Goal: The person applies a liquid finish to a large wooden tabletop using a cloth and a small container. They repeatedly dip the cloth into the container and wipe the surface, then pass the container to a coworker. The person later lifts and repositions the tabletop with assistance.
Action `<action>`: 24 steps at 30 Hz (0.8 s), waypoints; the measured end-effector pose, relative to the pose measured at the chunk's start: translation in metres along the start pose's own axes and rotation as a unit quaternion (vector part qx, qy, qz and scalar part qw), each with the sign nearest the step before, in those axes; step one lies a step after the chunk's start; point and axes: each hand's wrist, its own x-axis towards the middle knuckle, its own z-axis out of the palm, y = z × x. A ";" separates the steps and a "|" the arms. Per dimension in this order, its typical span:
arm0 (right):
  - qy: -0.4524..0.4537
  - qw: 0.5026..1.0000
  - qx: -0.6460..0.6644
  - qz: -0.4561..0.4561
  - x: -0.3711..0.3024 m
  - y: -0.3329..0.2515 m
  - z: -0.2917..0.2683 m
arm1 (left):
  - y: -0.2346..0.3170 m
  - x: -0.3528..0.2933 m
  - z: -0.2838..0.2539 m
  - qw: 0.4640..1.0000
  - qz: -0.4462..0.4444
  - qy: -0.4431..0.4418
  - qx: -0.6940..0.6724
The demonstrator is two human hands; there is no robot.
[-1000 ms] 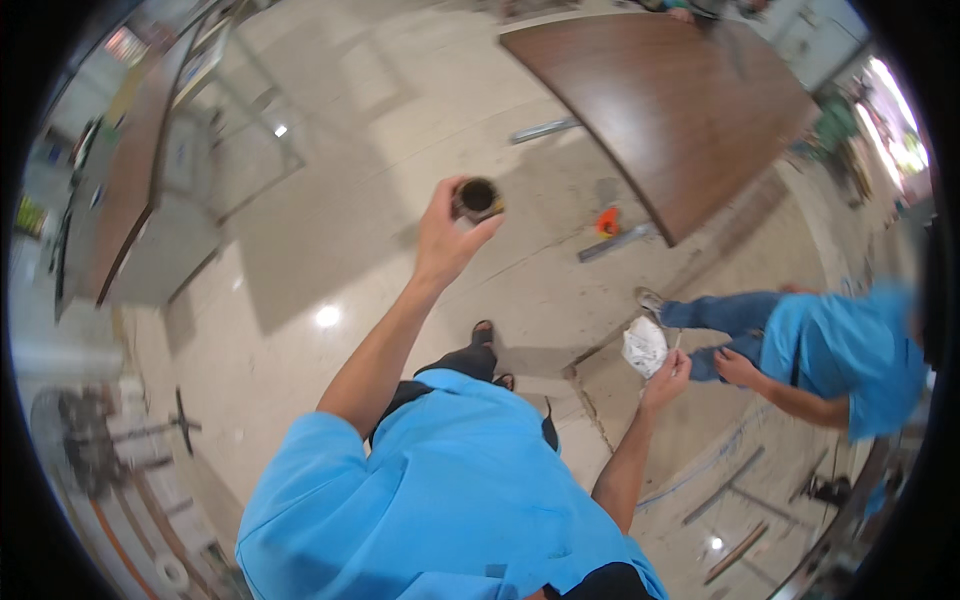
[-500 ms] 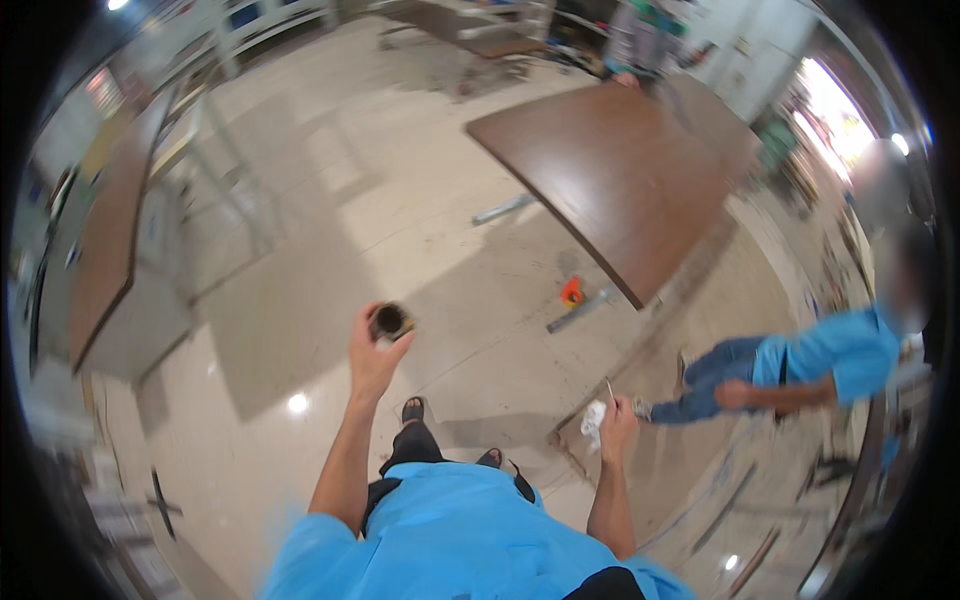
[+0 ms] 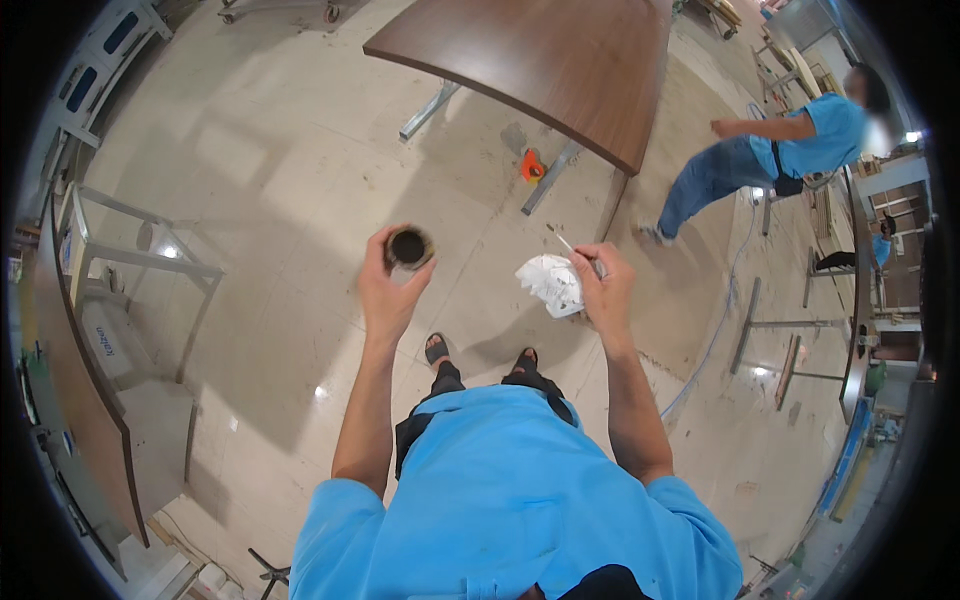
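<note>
My left hand (image 3: 385, 295) is wrapped round a small round pot (image 3: 408, 246), held upright, with dark contents or a dark inside showing through its top. In my right hand (image 3: 609, 292) a thin, light-coloured stick (image 3: 561, 238) is pinched, its tip pointing up and to the left; whether it is a brush handle I cannot tell. The same hand also holds a crumpled white cloth or tissue (image 3: 550, 284) with dark smudges, hanging at the fingers' left side. Both hands are out in front of me above the floor, a short way apart.
Ahead stands a brown wooden tabletop (image 3: 540, 62) on metal legs (image 3: 430, 110). An orange object (image 3: 532, 166) lies by one leg. At right a person in blue (image 3: 815, 140) is walking. Another brown panel (image 3: 88, 395) and a pale frame (image 3: 140, 250) stand left. A blue hose (image 3: 722, 330) crosses the floor.
My view has shifted, so the tabletop and the other person sit higher in it. My right hand has come up and nearer my left, showing more of the cloth. Both hands keep their hold.
</note>
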 end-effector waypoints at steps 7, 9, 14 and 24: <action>-0.078 0.994 -0.040 -0.063 0.022 -0.095 0.003 | -0.010 0.027 0.044 0.995 0.020 -0.079 0.059; -0.089 0.988 -0.075 -0.096 0.022 -0.109 0.008 | -0.011 0.025 0.054 0.995 0.038 -0.086 0.045; -0.101 0.978 -0.129 -0.127 0.024 -0.118 0.022 | -0.008 0.020 0.064 0.992 0.035 -0.118 0.032; -0.076 0.987 -0.095 -0.104 0.019 -0.103 0.046 | -0.004 0.021 0.063 0.990 0.032 -0.134 0.013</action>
